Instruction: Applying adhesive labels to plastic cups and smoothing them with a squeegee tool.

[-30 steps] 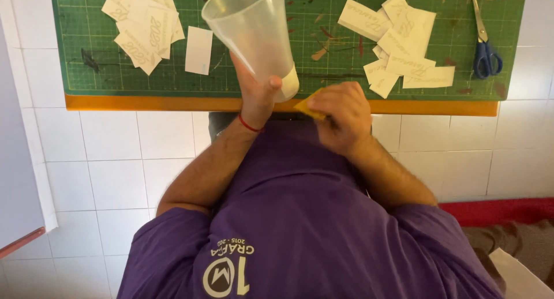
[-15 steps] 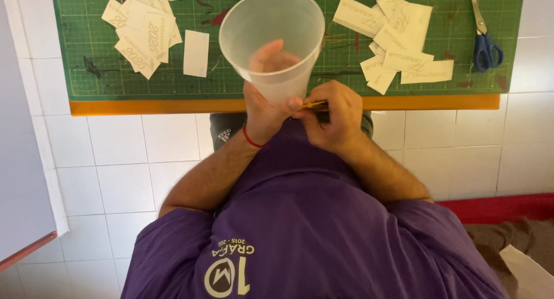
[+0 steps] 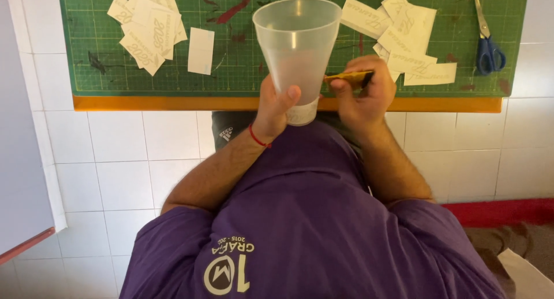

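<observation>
A green cutting mat point(image 3: 242, 74) with an orange front edge was laid across white tiles, and it took up most of the upper view. Above its near edge a translucent plastic cup point(image 3: 297, 51) was held tilted, mouth toward the camera and base toward the body. The cup was gripped low by the left hand point(image 3: 276, 106), with the thumb pressed on the near wall and the fingers wrapped round behind. Just beside the cup's right wall a flat yellow card point(image 3: 348, 77) was pinched between the closed fingers of the right hand point(image 3: 363, 97), its edge set close to the cup; whether it touched could not be told.

A slip was judged possible: the cup was smooth and held only near its narrow base, so pressure from the card could twist it out of the grip. Anything being smoothed onto the wall could also be creased if the card were dragged unevenly.

A loose heap of pale rectangular decal sheets point(image 3: 147, 28) with faint lettering was spread at the mat's upper left, with a single white backing slip point(image 3: 201, 51) just beside it. A second heap of sheets point(image 3: 410, 34) lay at the upper right, near blue-handled scissors point(image 3: 487, 42).
</observation>
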